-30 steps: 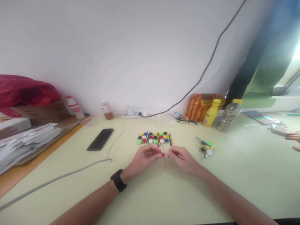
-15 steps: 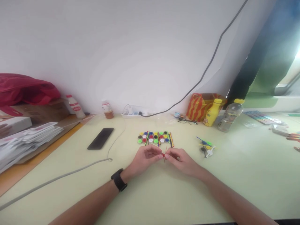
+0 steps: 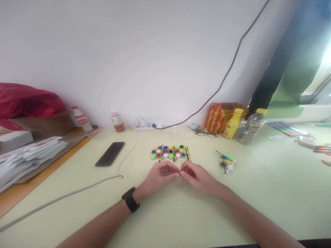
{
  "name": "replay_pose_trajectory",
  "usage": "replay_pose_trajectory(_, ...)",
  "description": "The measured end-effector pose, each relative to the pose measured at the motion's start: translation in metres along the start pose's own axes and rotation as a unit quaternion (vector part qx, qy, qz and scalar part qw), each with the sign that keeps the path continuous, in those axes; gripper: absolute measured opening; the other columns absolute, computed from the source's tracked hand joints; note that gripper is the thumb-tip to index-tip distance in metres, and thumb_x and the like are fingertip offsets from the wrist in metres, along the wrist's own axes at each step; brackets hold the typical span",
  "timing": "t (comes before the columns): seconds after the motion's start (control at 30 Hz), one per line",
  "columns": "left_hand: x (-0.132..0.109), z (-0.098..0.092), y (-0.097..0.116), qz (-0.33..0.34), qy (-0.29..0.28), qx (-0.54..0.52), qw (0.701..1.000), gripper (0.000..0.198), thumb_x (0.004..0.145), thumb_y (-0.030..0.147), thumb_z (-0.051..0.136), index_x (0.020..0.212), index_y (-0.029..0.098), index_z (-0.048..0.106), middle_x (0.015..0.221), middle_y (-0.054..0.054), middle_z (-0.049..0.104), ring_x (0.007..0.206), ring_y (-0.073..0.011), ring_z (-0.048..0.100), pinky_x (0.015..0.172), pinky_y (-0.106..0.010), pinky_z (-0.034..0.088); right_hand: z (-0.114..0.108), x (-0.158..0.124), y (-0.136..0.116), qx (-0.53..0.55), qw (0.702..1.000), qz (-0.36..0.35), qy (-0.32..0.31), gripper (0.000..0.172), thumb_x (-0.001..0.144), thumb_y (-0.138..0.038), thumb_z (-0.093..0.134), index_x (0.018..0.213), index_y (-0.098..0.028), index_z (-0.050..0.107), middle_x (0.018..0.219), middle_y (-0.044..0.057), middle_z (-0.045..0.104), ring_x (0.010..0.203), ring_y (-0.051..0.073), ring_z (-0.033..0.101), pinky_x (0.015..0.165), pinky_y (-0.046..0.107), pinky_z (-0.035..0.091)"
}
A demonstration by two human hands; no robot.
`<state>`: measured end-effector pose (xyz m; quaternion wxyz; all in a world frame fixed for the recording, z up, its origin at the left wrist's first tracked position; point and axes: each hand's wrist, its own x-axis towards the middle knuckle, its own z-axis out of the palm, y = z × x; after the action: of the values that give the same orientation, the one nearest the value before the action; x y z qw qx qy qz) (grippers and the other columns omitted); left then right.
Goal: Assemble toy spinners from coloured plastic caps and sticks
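Fingertips of my left hand [image 3: 162, 175] and my right hand [image 3: 200, 176] meet over the table, pinched on a small red piece with a thin red stick [image 3: 182, 182] pointing up and down. Most of the red piece is hidden by the fingers. Just beyond my hands lie small round pots [image 3: 166, 155] in several colours, in rows with thin coloured sticks [image 3: 188, 153] between and beside them. Right of my right hand is a loose cluster of blue, green, yellow, black and white pieces [image 3: 230, 167].
A black phone [image 3: 110, 154] and a grey cable [image 3: 77, 188] lie to the left. Along the wall stand a drink bottle [image 3: 118, 123], a power strip [image 3: 144, 127], glasses [image 3: 206, 133], a striped bag [image 3: 216, 118], a yellow bottle [image 3: 233, 124] and a clear bottle [image 3: 252, 127].
The red stick between my fingertips now stands straighter and shows longer below them. Both hands stay pinched together in nearly the same place. The view has shifted slightly.
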<state>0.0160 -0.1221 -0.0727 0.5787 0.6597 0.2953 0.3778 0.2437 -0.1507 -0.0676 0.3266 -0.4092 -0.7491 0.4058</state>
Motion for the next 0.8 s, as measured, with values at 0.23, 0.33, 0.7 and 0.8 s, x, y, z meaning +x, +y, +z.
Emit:
replay_pose_trajectory(0.23, 0.0, -0.001, 0.0, 0.008, -0.01, 0.0, 1.0, 0.025, 0.085, 0.031, 0.082, 0.101, 0.017, 0.07, 0.102, -0.008, 0.075, 0.098, -0.0224, 0.073, 0.094, -0.039, 0.06, 0.001, 0.0, 0.0, -0.014, 1.0, -0.008, -0.017, 0.029, 0.104, -0.044, 0.044, 0.085, -0.022, 0.05, 0.077, -0.002, 0.052, 0.068, 0.015, 0.044, 0.062, 0.027, 0.034)
replay_pose_trajectory(0.33, 0.0, 0.001, 0.002, 0.017, -0.027, 0.006, 0.999, 0.027, 0.086, 0.032, 0.081, 0.105, 0.018, 0.069, 0.107, -0.009, 0.074, 0.101, -0.0226, 0.072, 0.096, -0.04, 0.059, 0.0, 0.001, -0.003, -0.015, 1.0, -0.011, -0.014, 0.026, 0.103, -0.04, 0.045, 0.083, -0.022, 0.048, 0.074, -0.003, 0.048, 0.066, 0.014, 0.041, 0.06, 0.027, 0.032)
replay_pose_trajectory(0.7, 0.004, -0.006, -0.008, -0.001, 0.047, 0.143, 0.989, 0.029, 0.093, 0.045, 0.069, 0.109, 0.021, 0.071, 0.117, -0.009, 0.069, 0.101, -0.0205, 0.066, 0.089, -0.034, 0.055, -0.06, -0.011, 0.015, -0.406, 0.903, 0.136, 0.041, 0.025, 0.086, -0.024, 0.058, 0.063, -0.02, 0.048, 0.066, 0.003, 0.06, 0.061, 0.016, 0.049, 0.059, 0.031, 0.024)
replay_pose_trajectory(0.8, 0.004, -0.005, -0.007, -0.004, 0.046, 0.149, 0.988, 0.03, 0.092, 0.046, 0.07, 0.108, 0.02, 0.072, 0.115, -0.009, 0.07, 0.099, -0.0205, 0.066, 0.088, -0.034, 0.054, -0.067, -0.014, 0.02, -0.438, 0.881, 0.177, 0.018, 0.022, 0.089, -0.027, 0.057, 0.068, -0.02, 0.054, 0.074, 0.006, 0.067, 0.067, 0.019, 0.057, 0.06, 0.03, 0.026)
